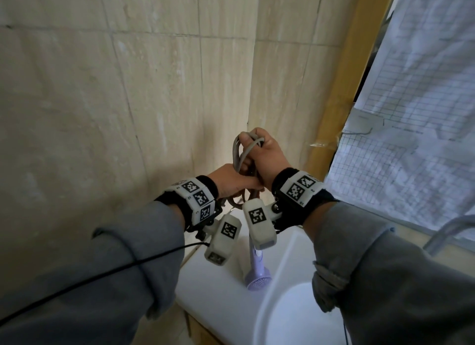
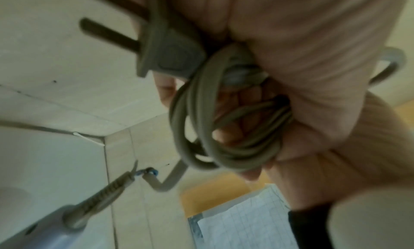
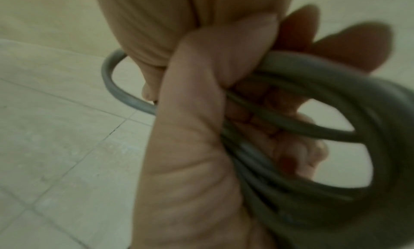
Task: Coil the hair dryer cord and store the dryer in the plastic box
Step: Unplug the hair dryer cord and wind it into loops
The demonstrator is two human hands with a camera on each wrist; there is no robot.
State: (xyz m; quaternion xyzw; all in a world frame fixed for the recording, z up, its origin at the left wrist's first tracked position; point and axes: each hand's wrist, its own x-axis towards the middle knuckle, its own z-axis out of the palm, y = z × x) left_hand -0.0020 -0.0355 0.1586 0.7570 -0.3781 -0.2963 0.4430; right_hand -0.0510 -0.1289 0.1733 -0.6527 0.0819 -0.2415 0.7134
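Cord point(image 1: 244, 149) loops sit bunched in both hands, up near the wall. Right hand point(image 1: 267, 159) grips the top of the loops; left hand point(image 1: 231, 180) grips just below, by the plug point(image 2: 165, 56). Dryer point(image 1: 257, 272) hangs straight down under them, over the sink point(image 1: 226, 288). No box shows.

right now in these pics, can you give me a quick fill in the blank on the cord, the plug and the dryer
1. Both hands, left hand and right hand, grip the grey ____ in loops.
2. The plug shows two bare ____.
3. The hair dryer hanging below the hands is ____ in colour.
4. Below the dryer stands a white ____.

Missing words: cord; prongs; purple; sink
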